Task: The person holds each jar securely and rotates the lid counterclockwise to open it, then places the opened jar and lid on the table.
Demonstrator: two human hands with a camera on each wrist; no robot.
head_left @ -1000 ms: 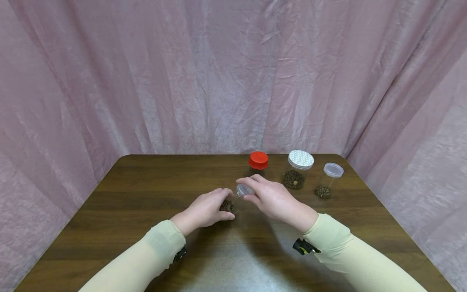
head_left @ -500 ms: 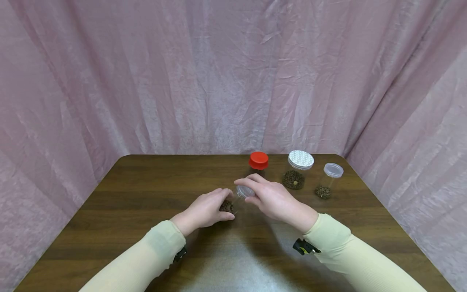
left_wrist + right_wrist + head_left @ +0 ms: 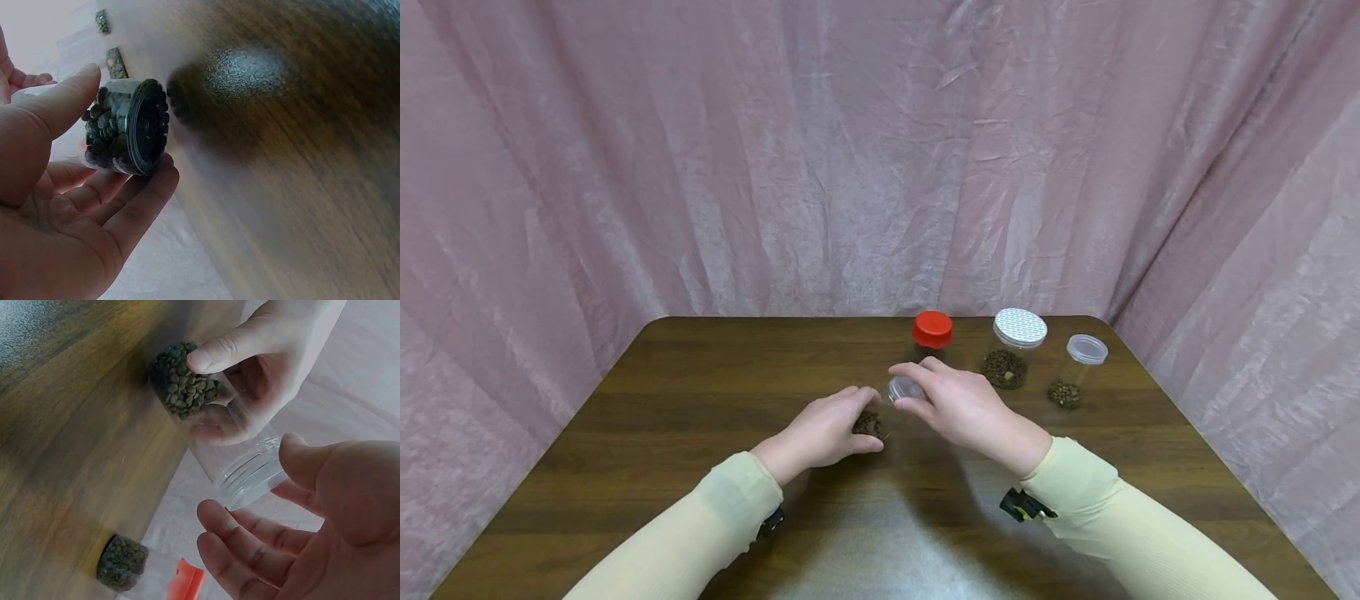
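Observation:
My left hand (image 3: 823, 425) grips the lower part of a clear jar (image 3: 203, 447) partly filled with brown pellets (image 3: 867, 423). In the left wrist view the jar's dark ribbed base (image 3: 150, 128) shows, tilted to the tabletop; whether it touches is unclear. My right hand (image 3: 955, 404) holds the clear lid (image 3: 905, 389) at the jar's top, thumb on one side and fingers on the other. Seen from the right wrist, the lid (image 3: 253, 481) sits at the jar's mouth. The left fingers hide part of the jar's wall.
Behind my right hand stands a red-lidded jar (image 3: 932, 329). Farther right are a wide jar with a white patterned lid (image 3: 1018, 327) and a slim clear-lidded jar (image 3: 1086, 350), both holding pellets. A wooden table (image 3: 737, 358) lies below; pink curtains (image 3: 820, 167) hang behind it.
My right fingers and thumb have shifted slightly around the lid, the thumb now nearer the lid's front edge. The left hand and the standing jars have stayed in place.

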